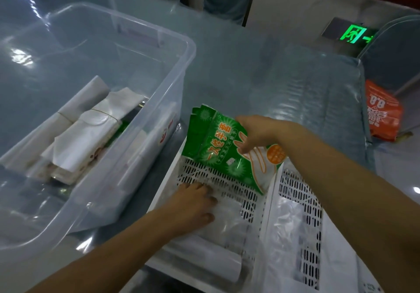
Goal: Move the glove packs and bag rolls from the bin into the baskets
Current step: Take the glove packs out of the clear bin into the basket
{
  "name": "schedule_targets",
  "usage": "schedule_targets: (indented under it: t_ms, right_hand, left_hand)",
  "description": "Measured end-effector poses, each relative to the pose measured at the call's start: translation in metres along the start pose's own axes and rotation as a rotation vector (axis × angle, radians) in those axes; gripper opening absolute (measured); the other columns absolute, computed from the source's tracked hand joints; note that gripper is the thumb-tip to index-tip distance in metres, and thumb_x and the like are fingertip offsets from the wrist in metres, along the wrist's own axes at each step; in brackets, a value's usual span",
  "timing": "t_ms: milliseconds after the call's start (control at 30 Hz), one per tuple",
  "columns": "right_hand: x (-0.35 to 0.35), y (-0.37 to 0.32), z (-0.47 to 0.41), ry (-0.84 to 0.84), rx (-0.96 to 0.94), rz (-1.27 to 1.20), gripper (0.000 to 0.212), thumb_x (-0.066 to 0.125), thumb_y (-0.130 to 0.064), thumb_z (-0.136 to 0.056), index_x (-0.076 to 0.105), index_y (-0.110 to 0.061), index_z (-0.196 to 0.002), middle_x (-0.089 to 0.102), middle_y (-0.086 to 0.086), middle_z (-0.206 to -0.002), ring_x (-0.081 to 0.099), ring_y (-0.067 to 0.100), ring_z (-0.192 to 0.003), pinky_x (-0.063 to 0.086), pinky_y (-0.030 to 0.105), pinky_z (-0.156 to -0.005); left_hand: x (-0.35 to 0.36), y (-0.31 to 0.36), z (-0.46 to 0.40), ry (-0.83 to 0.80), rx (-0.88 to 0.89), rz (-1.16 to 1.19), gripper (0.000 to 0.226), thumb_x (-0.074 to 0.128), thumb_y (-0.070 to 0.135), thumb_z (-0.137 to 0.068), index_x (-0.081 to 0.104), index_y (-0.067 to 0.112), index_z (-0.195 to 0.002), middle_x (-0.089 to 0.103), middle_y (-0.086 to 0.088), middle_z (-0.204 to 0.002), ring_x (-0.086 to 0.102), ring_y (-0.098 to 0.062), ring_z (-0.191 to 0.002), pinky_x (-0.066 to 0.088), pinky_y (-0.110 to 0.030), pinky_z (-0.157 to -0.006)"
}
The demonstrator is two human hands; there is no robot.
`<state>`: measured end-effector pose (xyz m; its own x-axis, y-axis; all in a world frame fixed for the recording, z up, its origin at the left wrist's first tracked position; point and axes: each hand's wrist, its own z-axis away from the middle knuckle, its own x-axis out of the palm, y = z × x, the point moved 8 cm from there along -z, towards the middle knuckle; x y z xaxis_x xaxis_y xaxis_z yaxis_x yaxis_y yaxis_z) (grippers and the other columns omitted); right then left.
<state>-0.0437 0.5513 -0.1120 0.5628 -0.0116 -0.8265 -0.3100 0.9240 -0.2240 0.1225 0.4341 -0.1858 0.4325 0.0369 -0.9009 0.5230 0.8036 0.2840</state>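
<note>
At the bottom of the frame, a bag roll (200, 256) lies in the nearer white perforated basket (261, 204), with a second basket (302, 229) touching it on the right, holding clear plastic-wrapped goods. Just above, the left hand (193, 204) presses down on a clear film pack (229, 222) inside the first basket; its fingers (210, 199) lie spread and fairly straight, gripping nothing. At centre frame, the right hand (256, 131) pinches the green glove pack (225, 147) by its right edge, thumb on the printed face, and holds it tilted over the basket's far end, its lower corner dipping inside. The pack looks light, floppy and slick, likely to sag or slide from a loose pinch; a hold on the stiffer sealed edge seems soundest. Left of centre, the clear plastic bin (159, 102) on the table (261, 70) holds white banded bag bundles (88, 133) not yet moved. At far right sits an orange bag (381, 113); above it a green exit sign (352, 34) glows.
</note>
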Motion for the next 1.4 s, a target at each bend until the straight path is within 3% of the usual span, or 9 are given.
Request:
schedule_targets:
  t_ms: [100,333,467,733,900,1033,1133,1267,1400]
  right_hand:
    - [0.008,-0.002,-0.002,0.016,0.039,0.145,0.086,0.080,-0.037,-0.067,0.029,-0.018,-0.134,0.051,0.009,-0.130,0.051,0.027,-0.109,0.045,0.037,-0.085]
    - [0.038,-0.022,0.035,0.605,0.033,0.341,0.101,0.074,-0.038,-0.072,0.012,-0.013,-0.147,0.020,0.017,-0.153,0.019,0.035,-0.139,0.010,0.049,-0.113]
    - [0.084,-0.030,0.049,0.527,-0.035,0.340,0.087,0.061,-0.048,-0.082,0.014,-0.020,-0.148,0.009,0.015,-0.156,0.001,0.033,-0.144,-0.003,0.050,-0.115]
    - [0.025,-0.013,0.056,0.840,0.041,0.166,0.049,0.066,-0.025,-0.082,0.052,-0.012,-0.127,0.049,0.014,-0.137,0.044,0.031,-0.127,0.026,0.047,-0.109]
    - [0.000,0.030,0.039,0.766,0.227,-0.007,0.033,0.052,-0.019,-0.090,0.053,-0.012,-0.122,0.059,0.011,-0.118,0.049,0.030,-0.108,0.036,0.039,-0.088]
    - [0.000,0.046,0.023,0.549,0.216,-0.217,0.027,0.047,-0.032,-0.093,0.054,-0.021,-0.069,0.055,-0.001,-0.066,0.054,0.021,-0.064,0.031,0.027,-0.049]
    - [0.004,0.046,0.020,0.419,0.180,-0.245,0.028,0.045,-0.034,-0.094,0.045,-0.025,-0.068,0.051,-0.005,-0.064,0.050,0.016,-0.060,0.028,0.026,-0.047]
    - [0.006,0.042,0.023,0.354,0.103,-0.221,0.022,0.046,-0.020,-0.093,0.056,-0.029,-0.110,0.055,-0.005,-0.087,0.055,0.019,-0.077,0.039,0.029,-0.060]
    - [-0.003,0.039,0.027,0.337,0.019,-0.285,0.029,0.049,-0.013,-0.088,0.061,-0.035,-0.102,0.064,-0.002,-0.094,0.058,0.017,-0.078,0.049,0.032,-0.064]
  left_hand:
    - [-0.001,0.003,0.007,-0.016,0.006,0.005,0.047,0.042,0.045,-0.084,0.051,0.024,-0.125,0.043,-0.002,-0.137,0.038,-0.023,-0.123,0.030,-0.040,-0.099]
    - [-0.016,0.004,0.008,0.096,-0.019,0.080,0.056,0.036,0.061,-0.084,0.045,0.031,-0.131,0.048,0.006,-0.135,0.035,-0.016,-0.127,0.018,-0.038,-0.107]
    - [-0.038,0.002,0.000,0.201,-0.061,0.126,0.045,0.034,0.056,-0.088,0.053,0.031,-0.121,0.057,0.009,-0.123,0.044,-0.014,-0.118,0.026,-0.035,-0.102]
    - [-0.062,-0.015,-0.018,0.352,-0.157,0.086,0.028,0.049,0.022,-0.088,0.060,0.024,-0.114,0.061,0.000,-0.105,0.055,-0.024,-0.098,0.038,-0.035,-0.079]
    - [-0.088,-0.015,-0.045,0.456,-0.149,-0.124,0.081,0.074,0.015,-0.066,0.037,0.015,-0.138,0.045,-0.013,-0.138,0.042,-0.031,-0.124,0.033,-0.043,-0.102]
    - [-0.099,-0.022,-0.081,0.320,-0.147,-0.298,0.107,0.070,0.047,-0.070,0.000,0.016,-0.146,0.016,-0.009,-0.153,0.011,-0.028,-0.140,0.000,-0.048,-0.113]
    - [-0.103,-0.018,-0.086,0.310,-0.153,-0.369,0.104,0.070,0.051,-0.067,0.012,0.010,-0.142,0.033,-0.012,-0.138,0.026,-0.031,-0.129,0.009,-0.048,-0.113]
    - [-0.104,-0.008,-0.077,0.384,-0.090,-0.397,0.072,0.069,0.046,-0.066,0.037,0.013,-0.122,0.044,-0.009,-0.123,0.033,-0.030,-0.121,0.009,-0.047,-0.113]
    - [-0.105,0.001,-0.056,0.463,-0.063,-0.442,0.052,0.072,0.040,-0.064,0.055,0.012,-0.105,0.059,-0.008,-0.117,0.038,-0.031,-0.131,0.009,-0.053,-0.115]
